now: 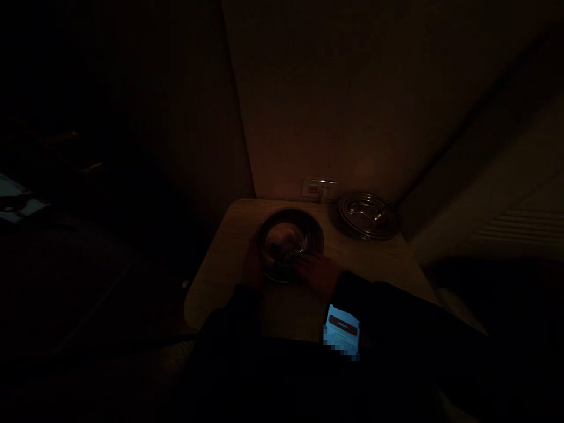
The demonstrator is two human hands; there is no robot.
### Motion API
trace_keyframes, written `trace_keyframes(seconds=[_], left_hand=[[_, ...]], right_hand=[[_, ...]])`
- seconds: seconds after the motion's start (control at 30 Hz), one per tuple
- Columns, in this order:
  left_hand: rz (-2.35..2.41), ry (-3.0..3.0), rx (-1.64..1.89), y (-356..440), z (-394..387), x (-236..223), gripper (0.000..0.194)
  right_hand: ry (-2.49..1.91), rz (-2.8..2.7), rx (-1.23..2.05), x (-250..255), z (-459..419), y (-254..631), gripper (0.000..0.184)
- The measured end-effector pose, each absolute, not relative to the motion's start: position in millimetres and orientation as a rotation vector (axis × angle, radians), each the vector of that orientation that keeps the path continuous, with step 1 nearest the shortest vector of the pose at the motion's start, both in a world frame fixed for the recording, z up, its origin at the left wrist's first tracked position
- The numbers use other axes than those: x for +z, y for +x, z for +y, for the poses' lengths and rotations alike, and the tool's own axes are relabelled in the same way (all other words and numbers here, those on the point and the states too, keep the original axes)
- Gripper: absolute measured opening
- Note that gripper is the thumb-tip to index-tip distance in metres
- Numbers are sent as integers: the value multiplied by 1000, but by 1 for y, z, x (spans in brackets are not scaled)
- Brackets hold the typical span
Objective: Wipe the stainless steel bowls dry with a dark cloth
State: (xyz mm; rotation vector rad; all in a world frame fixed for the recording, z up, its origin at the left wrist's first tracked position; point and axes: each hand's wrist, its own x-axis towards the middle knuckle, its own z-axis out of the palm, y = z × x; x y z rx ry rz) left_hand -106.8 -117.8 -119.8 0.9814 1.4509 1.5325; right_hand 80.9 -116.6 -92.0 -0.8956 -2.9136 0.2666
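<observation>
The scene is very dark. A round metal plate with something pale in it sits on a small light wooden table. My left hand rests against the plate's left rim, its fingers lost in shadow. My right hand lies at the plate's near right edge, with its fingers reaching onto the rim, and I cannot make out whether they grip it. Both arms are in dark sleeves.
A second metal plate stands at the table's back right corner. A wall socket is on the wall behind it. A lit phone screen glows near my right forearm. Pale bedding lies to the right.
</observation>
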Motion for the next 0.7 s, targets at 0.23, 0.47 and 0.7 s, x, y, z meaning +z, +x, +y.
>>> trace_keyframes(seconds=[0.23, 0.47, 0.7], left_hand=[[1564, 912, 1487, -107, -117, -104, 38], [1567, 925, 1431, -103, -112, -84, 34], [1609, 907, 1410, -97, -110, -84, 42]], right_hand=[[-849, -2846, 271, -99, -123, 49, 56], [-862, -2886, 258, -96, -112, 92, 48], [-848, -2849, 283, -96, -121, 48, 55]])
